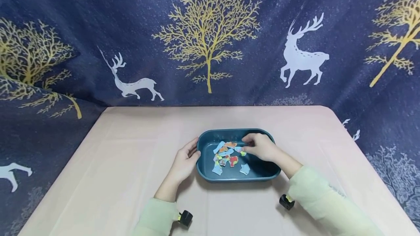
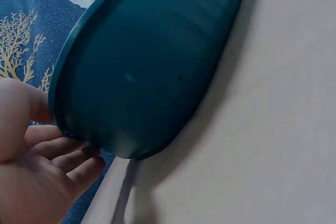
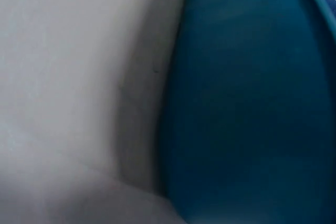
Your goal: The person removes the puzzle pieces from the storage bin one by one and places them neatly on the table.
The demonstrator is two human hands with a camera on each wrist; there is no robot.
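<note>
A dark teal plastic tub with rounded ends stands on the table, holding several small flat cut-out pieces in light blue, orange, red and yellow. At its left end my left hand grips the rim; in the left wrist view the left hand has its thumb at the rim and its fingers against the outer wall. My right hand reaches inside over the right half, thumb and forefinger apart. Beside the thumb tip lies a light blue and yellow piece. The right wrist view has only the tub's outer wall, with the right hand out of sight.
A pale pink cloth covers the table. Behind it hangs a dark blue curtain with white deer and golden trees. A red piece and a light blue star-like piece lie apart near the tub's front.
</note>
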